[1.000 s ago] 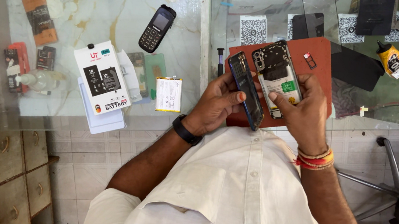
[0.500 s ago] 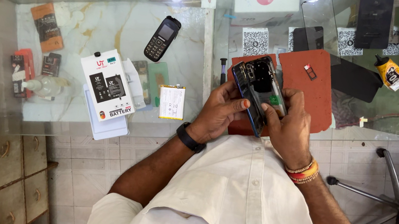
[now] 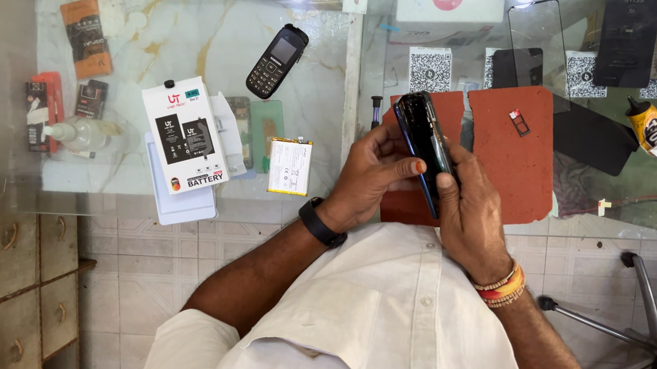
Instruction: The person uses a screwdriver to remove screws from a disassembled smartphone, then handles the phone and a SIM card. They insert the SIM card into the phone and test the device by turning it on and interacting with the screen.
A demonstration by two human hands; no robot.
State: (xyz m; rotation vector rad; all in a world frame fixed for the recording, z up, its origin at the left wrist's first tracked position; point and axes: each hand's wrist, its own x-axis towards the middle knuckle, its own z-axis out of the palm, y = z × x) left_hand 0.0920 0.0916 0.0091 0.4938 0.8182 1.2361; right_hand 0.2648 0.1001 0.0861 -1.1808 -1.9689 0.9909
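Since half a second ago: smartphone point(image 3: 426, 143) turned from open side facing up to edge-on; both hands closed tighter around it.

Surroundings: glass surface point(image 3: 193, 34); black keypad phone point(image 3: 277, 61); white battery box point(image 3: 183, 135); loose battery point(image 3: 289, 166); red mat point(image 3: 522, 160) under the hands; small glue tube point(image 3: 655, 130). Nothing blocks the work.

Orientation: long axis runs away from the body, tilted slightly left; thin edge up.

Appearance: dark, glossy, slim.

Grip: left hand point(image 3: 371, 174) and right hand point(image 3: 468, 209) both clasp the smartphone, held just above the mat.
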